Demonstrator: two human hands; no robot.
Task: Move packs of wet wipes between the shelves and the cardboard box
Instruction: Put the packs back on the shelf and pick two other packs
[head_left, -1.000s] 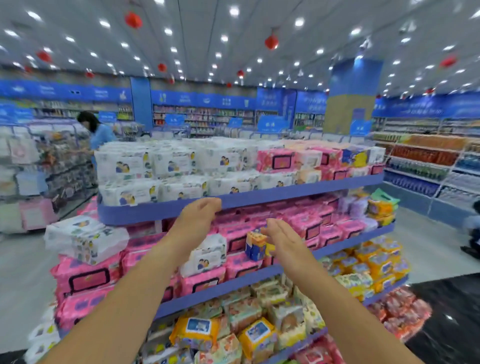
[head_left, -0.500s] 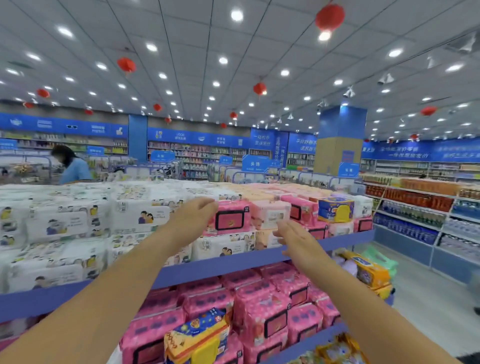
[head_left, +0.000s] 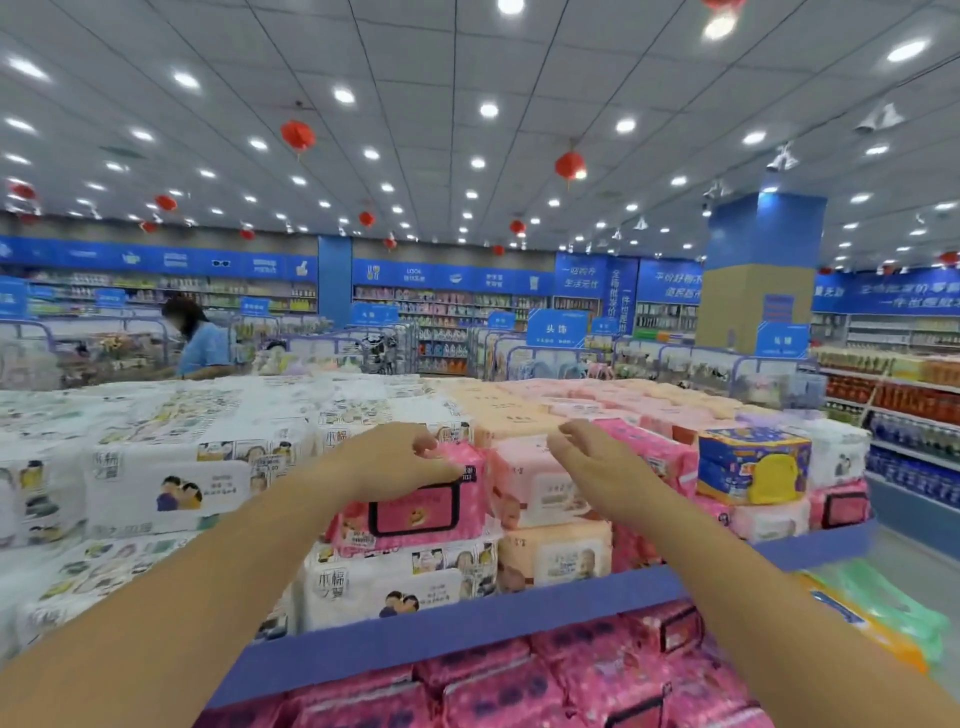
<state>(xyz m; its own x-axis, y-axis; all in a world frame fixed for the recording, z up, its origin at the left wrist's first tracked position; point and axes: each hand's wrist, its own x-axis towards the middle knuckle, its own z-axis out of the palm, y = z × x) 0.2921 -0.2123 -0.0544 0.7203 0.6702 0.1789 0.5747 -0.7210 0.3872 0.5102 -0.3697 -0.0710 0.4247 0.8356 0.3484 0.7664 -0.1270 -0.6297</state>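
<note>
On the top shelf (head_left: 519, 618), the pink pack (head_left: 415, 512) is gripped along its top by the left hand (head_left: 395, 462); the right hand (head_left: 592, 467) is held loose and empty. The pick is judged begun; a clean outward pull is needed.

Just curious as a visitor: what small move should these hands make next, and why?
Probably move the right hand onto the bright pink pack, at its free end: the left hand curls over its other corner, while the right hovers open, holding nothing.
</note>
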